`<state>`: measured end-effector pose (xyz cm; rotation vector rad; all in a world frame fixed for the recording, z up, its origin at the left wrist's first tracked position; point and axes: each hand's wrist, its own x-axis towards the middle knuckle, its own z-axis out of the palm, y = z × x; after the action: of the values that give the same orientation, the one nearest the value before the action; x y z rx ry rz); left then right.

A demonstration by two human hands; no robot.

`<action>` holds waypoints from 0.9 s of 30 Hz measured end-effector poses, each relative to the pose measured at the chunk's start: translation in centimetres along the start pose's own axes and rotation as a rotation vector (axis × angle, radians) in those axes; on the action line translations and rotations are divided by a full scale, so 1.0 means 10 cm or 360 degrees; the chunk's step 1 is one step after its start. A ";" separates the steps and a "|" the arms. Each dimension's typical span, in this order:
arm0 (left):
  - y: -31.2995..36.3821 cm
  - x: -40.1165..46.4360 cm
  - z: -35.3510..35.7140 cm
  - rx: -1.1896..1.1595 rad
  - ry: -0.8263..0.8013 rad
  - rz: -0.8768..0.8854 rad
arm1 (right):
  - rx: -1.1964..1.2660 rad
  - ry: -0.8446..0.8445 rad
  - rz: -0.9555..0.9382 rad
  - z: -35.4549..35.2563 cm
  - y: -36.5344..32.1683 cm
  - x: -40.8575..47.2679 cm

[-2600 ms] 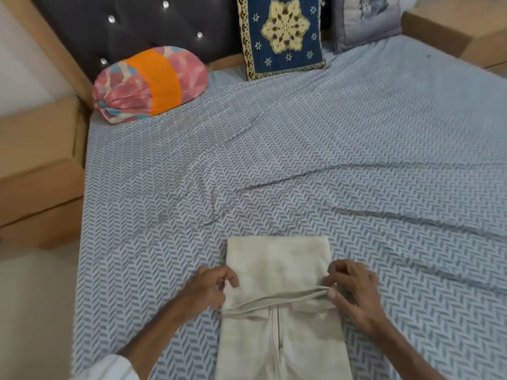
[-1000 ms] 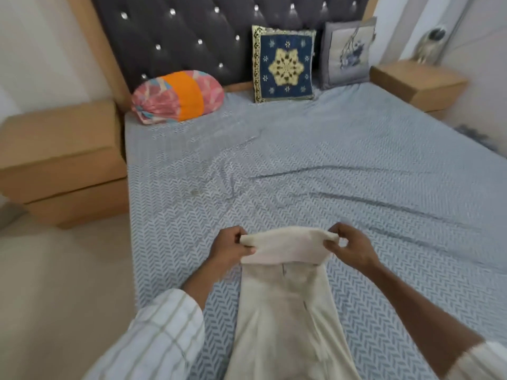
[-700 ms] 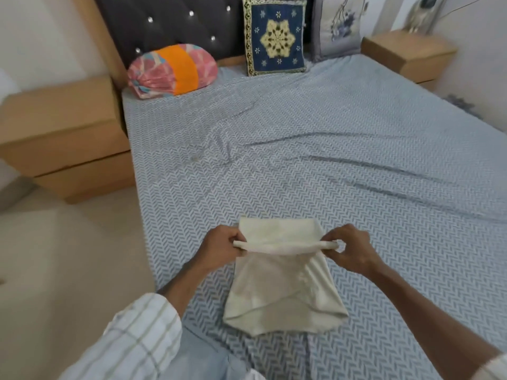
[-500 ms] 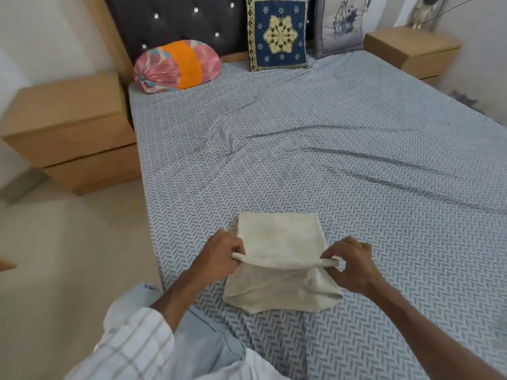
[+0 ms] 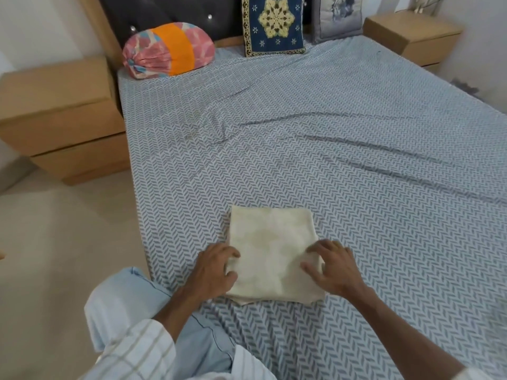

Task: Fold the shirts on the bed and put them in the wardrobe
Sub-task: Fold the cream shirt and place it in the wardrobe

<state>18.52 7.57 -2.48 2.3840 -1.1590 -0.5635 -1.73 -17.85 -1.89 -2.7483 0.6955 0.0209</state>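
A cream shirt (image 5: 271,245) lies folded into a small flat rectangle near the front left part of the bed (image 5: 356,165), which has a grey herringbone sheet. My left hand (image 5: 212,270) rests against the shirt's left edge, fingers loosely bent over it. My right hand (image 5: 332,266) lies on the right side of the shirt with fingers spread and pressing down. No wardrobe is in view.
A pink and orange bolster (image 5: 167,50), a blue patterned cushion (image 5: 273,24) and a grey cushion (image 5: 337,17) lean at the headboard. Wooden bedside tables stand left (image 5: 60,116) and right (image 5: 411,37). Beige floor (image 5: 68,237) runs along the bed's left side.
Both hands brought the held fold down over the lower part of the shirt, let go of the edge, and now lie on the finished flat rectangle.
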 end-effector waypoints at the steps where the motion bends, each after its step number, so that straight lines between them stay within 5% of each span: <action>1: 0.02 0.12 0.01 0.0100 0.0092 0.0055 | 0.0012 0.0080 0.0008 0.00 -0.01 0.16; 6: 0.32 0.60 0.12 0.0573 0.0110 0.0216 | -0.0135 -0.0053 -0.0118 0.16 -0.27 0.71; 11: 0.39 0.73 0.28 0.0652 -0.0238 -0.0135 | -0.0192 -0.0358 -0.0006 0.45 -0.32 0.80; 15: 0.30 0.73 0.33 0.0690 -0.0181 -0.0107 | -0.0125 -0.0394 0.0012 0.45 -0.30 0.84; 18: 0.27 0.76 0.31 0.0510 0.0143 -0.0096 | 0.0125 -0.0245 0.0330 0.33 -0.25 0.83; 20: 0.25 0.78 0.28 0.0371 0.0368 -0.0373 | 0.0325 -0.0124 0.0737 0.23 -0.19 0.82; 23: 0.26 0.86 0.15 -0.0037 0.0181 -0.0884 | 0.0528 -0.0141 0.1044 0.16 -0.10 0.82; 27: 0.21 0.99 0.04 -0.0501 -0.0048 -0.1155 | 0.1100 -0.0257 0.1221 0.03 -0.14 0.85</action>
<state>22.63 -1.64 -3.38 2.4613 -0.1458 -0.9241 6.45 -20.51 -2.48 -1.6959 1.3553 0.1378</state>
